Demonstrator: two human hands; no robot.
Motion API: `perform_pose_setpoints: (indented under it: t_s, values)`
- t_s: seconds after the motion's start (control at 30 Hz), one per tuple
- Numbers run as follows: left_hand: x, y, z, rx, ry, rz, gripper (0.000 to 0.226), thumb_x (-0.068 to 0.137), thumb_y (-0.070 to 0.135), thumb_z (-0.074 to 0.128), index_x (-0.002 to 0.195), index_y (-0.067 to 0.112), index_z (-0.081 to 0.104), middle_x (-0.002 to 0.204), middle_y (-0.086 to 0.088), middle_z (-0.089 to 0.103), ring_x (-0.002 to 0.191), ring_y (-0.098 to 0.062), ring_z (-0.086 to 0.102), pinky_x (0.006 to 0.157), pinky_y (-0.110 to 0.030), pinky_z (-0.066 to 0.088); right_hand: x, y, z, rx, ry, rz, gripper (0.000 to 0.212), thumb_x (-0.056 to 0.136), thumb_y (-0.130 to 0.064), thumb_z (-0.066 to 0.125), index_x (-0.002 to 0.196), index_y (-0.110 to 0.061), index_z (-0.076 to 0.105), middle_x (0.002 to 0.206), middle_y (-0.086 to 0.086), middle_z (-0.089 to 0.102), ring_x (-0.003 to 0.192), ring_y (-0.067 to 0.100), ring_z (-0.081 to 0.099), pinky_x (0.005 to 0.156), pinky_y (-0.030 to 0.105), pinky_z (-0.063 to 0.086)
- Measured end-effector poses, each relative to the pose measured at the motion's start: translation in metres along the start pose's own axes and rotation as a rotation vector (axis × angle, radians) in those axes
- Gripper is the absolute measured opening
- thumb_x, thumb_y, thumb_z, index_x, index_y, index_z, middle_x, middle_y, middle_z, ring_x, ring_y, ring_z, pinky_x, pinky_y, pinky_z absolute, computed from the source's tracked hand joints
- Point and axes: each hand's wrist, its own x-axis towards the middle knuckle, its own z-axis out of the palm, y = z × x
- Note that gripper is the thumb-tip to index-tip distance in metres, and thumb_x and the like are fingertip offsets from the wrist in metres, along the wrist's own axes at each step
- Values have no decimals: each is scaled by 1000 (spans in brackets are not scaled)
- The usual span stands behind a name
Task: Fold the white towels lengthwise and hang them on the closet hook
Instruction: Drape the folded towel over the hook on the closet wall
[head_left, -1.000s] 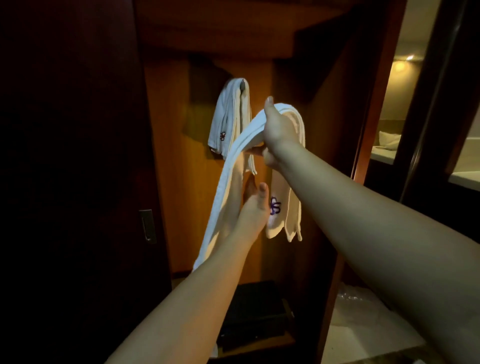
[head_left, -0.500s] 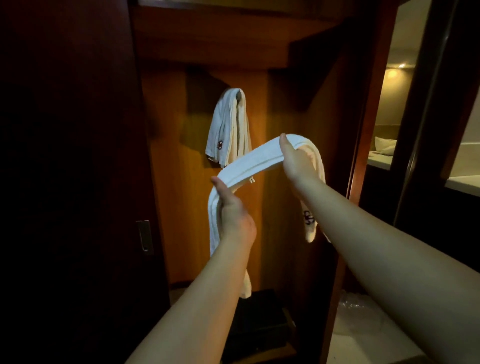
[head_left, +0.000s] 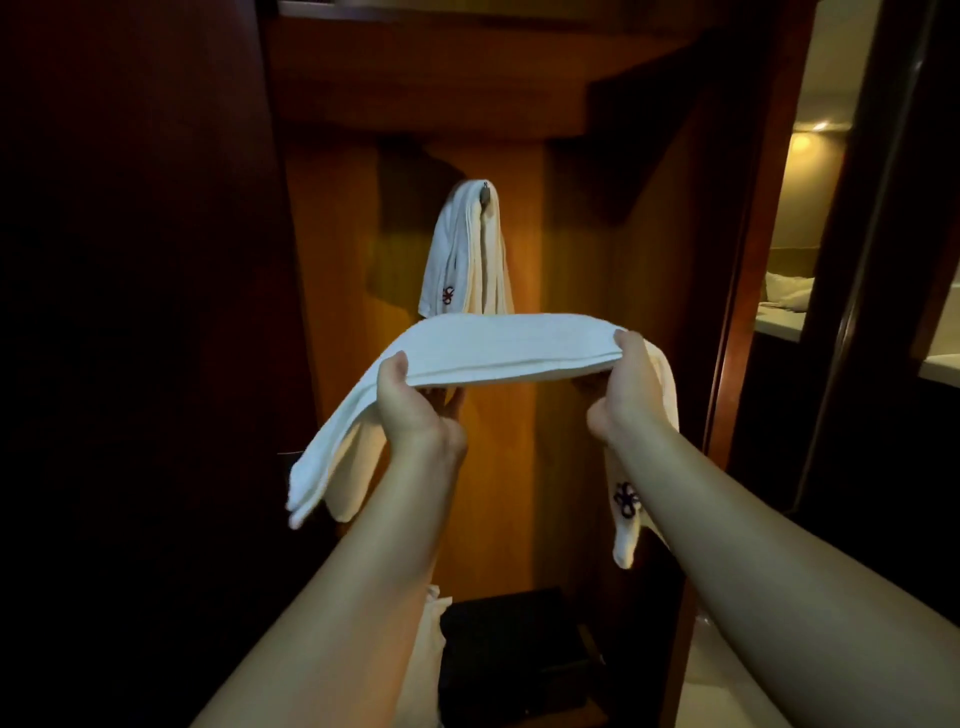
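A white towel (head_left: 498, 345), folded into a long strip, stretches level between my two hands in front of the open closet. My left hand (head_left: 413, 402) grips it near its left end, thumb on top, and that end droops down to the left. My right hand (head_left: 626, 392) grips the right part, where the end with a dark embroidered logo hangs down. Behind and above, a second folded white towel (head_left: 462, 254) hangs from the closet hook (head_left: 484, 193) on the wooden back panel.
The closet's dark door (head_left: 140, 312) stands at the left. A black box (head_left: 514, 654) sits on the closet floor. A wooden shelf (head_left: 467, 67) spans the top. To the right, a door frame (head_left: 748, 260) opens onto a lit room.
The towel went from a steep slant to level. My left hand rose and took a grip with the thumb on top; my right hand came down and toward me, away from the hook.
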Motion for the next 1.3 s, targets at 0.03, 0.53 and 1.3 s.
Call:
perform_pose_setpoints:
  t_s: [0.03,0.53,1.3]
  values:
    - [1,-2,1,-41,-73,-24,28,92,36,66,110,15,62,102,-12,76,100,-30,72,87,-48,59,1,2,4,-24,-31,-34,17,96,-31,61,110,-23,59,90,1,76,87,16,74,73,31,60]
    - [121,15,71,540,-166,264,16,97,39,60,96,23,59,95,-1,68,95,-14,67,67,-23,49,122,-30,56,-209,-141,-180,33,97,-41,56,123,-20,58,103,-3,67,105,11,61,87,27,46]
    - [327,41,250,814,-513,437,93,75,88,48,123,9,62,112,-5,75,100,-15,72,71,-19,55,358,-84,222,-297,-787,-135,93,87,-84,30,159,-26,24,163,9,31,151,27,26,124,54,14]
